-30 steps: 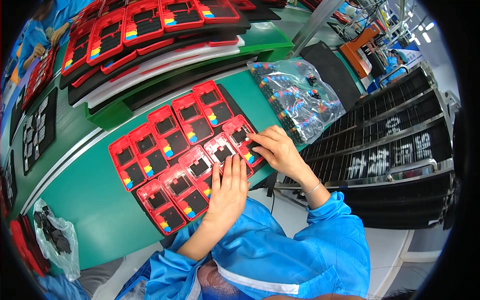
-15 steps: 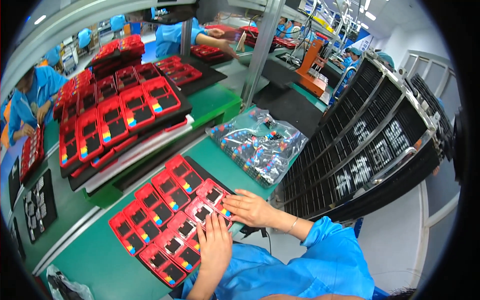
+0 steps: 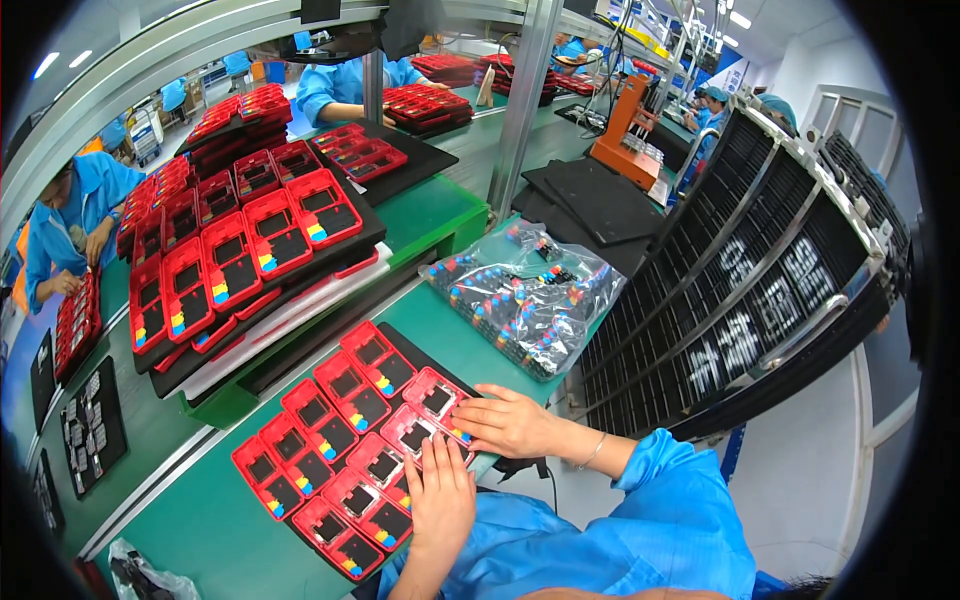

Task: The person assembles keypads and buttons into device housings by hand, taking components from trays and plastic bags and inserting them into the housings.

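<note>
Red plastic housings (image 3: 317, 411), each with a square window and small yellow and blue parts, lie in two rows on a black board (image 3: 405, 345). My left hand (image 3: 441, 492) rests with fingers stretched out over the housings of the near row. Its fingertips touch the rim of a housing in that row and partly cover its neighbour. To its right, my right hand (image 3: 508, 420) lies flat, fingers together and extended, on the end housing (image 3: 437, 396) of the same row. Neither hand holds anything. What lies under the palms is hidden.
Stacked boards of red housings (image 3: 270, 225) stand at the left. A clear plastic bag (image 3: 525, 300) of small coloured parts lies beyond my right hand. A black slatted rack (image 3: 725, 290) stands at right; a metal post (image 3: 525, 110) rises behind. Co-workers sit across and at left.
The whole view has shifted slightly, while both my hands stay on the same housings. A co-worker's outstretched hands across the bench have come down to a stack of red housings.
</note>
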Motion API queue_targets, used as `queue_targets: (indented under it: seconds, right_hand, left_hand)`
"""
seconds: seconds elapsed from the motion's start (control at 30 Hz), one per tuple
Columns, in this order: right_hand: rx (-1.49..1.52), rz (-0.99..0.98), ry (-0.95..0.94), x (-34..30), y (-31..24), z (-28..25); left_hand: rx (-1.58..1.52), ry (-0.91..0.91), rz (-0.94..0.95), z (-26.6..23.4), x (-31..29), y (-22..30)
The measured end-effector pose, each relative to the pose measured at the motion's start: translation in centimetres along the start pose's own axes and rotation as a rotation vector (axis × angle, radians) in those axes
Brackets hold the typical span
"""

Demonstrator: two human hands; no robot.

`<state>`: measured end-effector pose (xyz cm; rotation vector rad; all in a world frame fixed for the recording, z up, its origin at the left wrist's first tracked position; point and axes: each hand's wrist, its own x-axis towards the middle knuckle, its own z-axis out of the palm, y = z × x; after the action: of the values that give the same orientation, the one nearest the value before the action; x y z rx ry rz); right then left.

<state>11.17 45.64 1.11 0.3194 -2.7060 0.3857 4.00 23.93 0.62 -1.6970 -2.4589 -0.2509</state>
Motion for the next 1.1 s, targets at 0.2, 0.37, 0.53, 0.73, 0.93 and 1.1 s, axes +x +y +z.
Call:
queue_targets:
  seconds: [0.2, 0.37, 0.53, 0.73, 0.93, 1.1]
  right_hand:
    - [0.045, 0.024, -0.014, -0.6, 1.0, 0.3]
    - [0.043, 0.015, -0.028, -0.6, 0.6, 0.4]
    - [0.027, 0.004, -0.056, -0.8, 0.2, -0.1]
    - [-0.05, -0.002, -0.081, -1.3, 0.1, 0.4]
    - [-0.036, 0.046, -0.062, -1.9, 0.2, -0.1]
    - [-0.09, 0.045, -0.085, -0.7, -0.4, -2.1]
  left_hand:
    - [0.0, -0.013, -0.009, 0.3, 0.6, 0.2]
    - [0.026, -0.034, -0.004, 0.1, 0.5, 0.4]
    - [-0.033, -0.023, -0.027, 0.2, 0.3, 0.5]
    - [-0.042, -0.046, -0.05, 0.2, 0.0, 0.7]
    - [-0.027, -0.015, -0.018, 0.2, 0.7, 0.7]
    - [-0.023, -0.022, -0.047, 0.2, 1.0, 0.8]
